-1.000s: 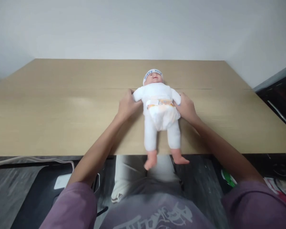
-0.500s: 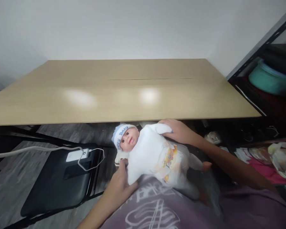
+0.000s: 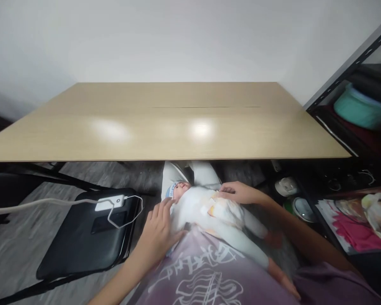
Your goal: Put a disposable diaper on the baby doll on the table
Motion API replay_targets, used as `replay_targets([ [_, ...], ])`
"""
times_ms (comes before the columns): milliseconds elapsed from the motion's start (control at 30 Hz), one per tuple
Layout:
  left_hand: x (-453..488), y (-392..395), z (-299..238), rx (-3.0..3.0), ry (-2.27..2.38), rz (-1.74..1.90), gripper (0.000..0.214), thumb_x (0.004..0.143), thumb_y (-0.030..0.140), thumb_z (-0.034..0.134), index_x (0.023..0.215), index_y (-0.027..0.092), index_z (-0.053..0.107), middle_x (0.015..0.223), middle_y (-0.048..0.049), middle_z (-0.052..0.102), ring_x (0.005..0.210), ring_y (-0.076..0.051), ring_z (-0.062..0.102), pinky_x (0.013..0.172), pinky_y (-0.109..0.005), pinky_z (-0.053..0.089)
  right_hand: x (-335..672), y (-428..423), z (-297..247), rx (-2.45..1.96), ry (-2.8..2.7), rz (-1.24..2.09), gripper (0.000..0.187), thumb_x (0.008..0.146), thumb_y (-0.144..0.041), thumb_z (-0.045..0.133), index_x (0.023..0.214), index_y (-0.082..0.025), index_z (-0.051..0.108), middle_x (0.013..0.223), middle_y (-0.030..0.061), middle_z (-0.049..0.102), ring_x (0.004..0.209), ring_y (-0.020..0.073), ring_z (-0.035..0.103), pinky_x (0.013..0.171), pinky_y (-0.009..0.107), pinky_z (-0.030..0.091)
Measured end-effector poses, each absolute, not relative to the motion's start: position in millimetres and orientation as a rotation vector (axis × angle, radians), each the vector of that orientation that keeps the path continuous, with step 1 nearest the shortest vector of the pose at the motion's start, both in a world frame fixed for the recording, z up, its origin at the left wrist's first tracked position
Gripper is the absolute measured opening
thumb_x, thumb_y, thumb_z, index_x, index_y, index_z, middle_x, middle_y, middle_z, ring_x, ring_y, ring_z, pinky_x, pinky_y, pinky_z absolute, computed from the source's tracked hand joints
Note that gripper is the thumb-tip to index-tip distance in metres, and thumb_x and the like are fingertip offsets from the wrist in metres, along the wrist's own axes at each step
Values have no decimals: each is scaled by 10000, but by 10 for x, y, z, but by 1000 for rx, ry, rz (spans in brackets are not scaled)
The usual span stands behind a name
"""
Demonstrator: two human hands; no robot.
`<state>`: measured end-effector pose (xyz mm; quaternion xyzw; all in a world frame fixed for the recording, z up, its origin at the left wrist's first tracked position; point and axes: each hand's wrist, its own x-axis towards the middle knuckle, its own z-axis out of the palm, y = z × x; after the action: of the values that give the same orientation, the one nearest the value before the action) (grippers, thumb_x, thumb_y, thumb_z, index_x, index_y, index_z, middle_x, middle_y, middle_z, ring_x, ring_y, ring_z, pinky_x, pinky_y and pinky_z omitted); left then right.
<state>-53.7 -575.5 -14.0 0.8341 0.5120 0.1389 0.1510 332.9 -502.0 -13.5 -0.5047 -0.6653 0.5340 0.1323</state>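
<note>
A baby doll (image 3: 193, 207) in a white top, a printed diaper and a blue-and-white cap lies face up across my lap, its head towards the left. My left hand (image 3: 158, 224) rests around the doll's near shoulder, fingers by its neck and thumb lower down at its side. On the doll's far side, my right hand (image 3: 241, 192) has its fingers bent against the waist near the diaper (image 3: 227, 210). The doll's legs stretch to the lower right, and its feet are blurred. Its near arm is mostly hidden by my left hand.
A wooden table (image 3: 178, 135) spans the view ahead, its front edge just beyond the doll. To the left, a black chair (image 3: 79, 250) holds a white power bank (image 3: 109, 202) with a cable and a dark phone. Shelves at right hold a teal basin (image 3: 362, 108) and pink cloth (image 3: 357, 233).
The doll has come down and tipped back from a raised, facing position to lie on my lap. My right hand has shifted from its far arm to its waist.
</note>
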Motion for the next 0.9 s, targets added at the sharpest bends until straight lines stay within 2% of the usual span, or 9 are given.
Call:
replay_targets([
  [67,-400,-5558,32,2456,1227,451,779,1022,632,747,1620,200,496,1686,-226,540,1507,-445,556,1195,-596,499,3346,-5056,-94,-1424,-1933,1566,513,989,-695,714,1104,-216,859,1077,68,868,983,271,779,867,353,566],
  [167,-58,-5218,197,2290,770,409,596,1098,540,689,1617,289,538,1678,-131,567,1541,-335,543,1291,-513,442,3301,-5066,-72,-1484,-2004,1417,443,1001,-623,702,1004,-208,858,979,55,856,910,252,751,805,329,523],
  [367,415,-4938,-8,2070,530,469,360,1105,495,700,1391,277,725,1444,-97,736,1366,-286,646,1225,-448,440,3260,-5118,-153,-1612,-2107,1093,319,1023,-431,650,868,-202,810,827,35,807,764,200,694,703,309,417],
  [533,375,-5045,-34,1934,609,627,257,1106,486,691,1134,236,742,1268,-86,790,1242,-250,685,1140,-412,480,3417,-5089,-385,-1769,-2066,898,340,1055,-419,597,938,-207,836,913,77,843,841,242,739,778,349,482],
  [633,212,-5118,28,1911,570,684,345,1076,552,712,959,227,719,1132,-100,814,1175,-265,692,1134,-456,492,3441,-5052,-392,-1719,-2057,859,375,1082,-476,589,1158,-223,856,1176,121,855,1115,307,763,1009,425,544],
  [733,5,-5170,47,1825,509,575,603,1017,792,646,785,236,673,809,-96,762,914,-272,685,1022,-492,553,3294,-5047,-235,-1409,-2142,1108,463,1097,-543,600,1433,-279,780,1518,99,738,1443,317,638,1259,460,455],
  [800,-73,-5175,46,1753,535,490,737,1024,909,461,776,248,670,665,-72,690,782,-264,653,985,-506,569,3142,-5047,-84,-1224,-2184,1319,501,1107,-559,581,1511,-302,729,1588,86,679,1453,298,632,1255,434,476],
  [867,-44,-5119,60,1720,594,475,749,1089,860,336,857,242,689,730,-69,719,832,-261,682,1027,-496,567,3040,-5049,69,-1170,-2217,1357,480,1101,-557,580,1463,-290,749,1493,98,715,1330,295,688,1162,413,538],
  [900,20,-5059,74,1727,626,507,688,1122,797,355,928,233,699,836,-75,755,910,-257,702,1046,-476,565,3033,-5059,142,-1184,-2234,1327,446,1100,-556,577,1384,-277,780,1392,98,752,1247,296,708,1110,408,554],
])
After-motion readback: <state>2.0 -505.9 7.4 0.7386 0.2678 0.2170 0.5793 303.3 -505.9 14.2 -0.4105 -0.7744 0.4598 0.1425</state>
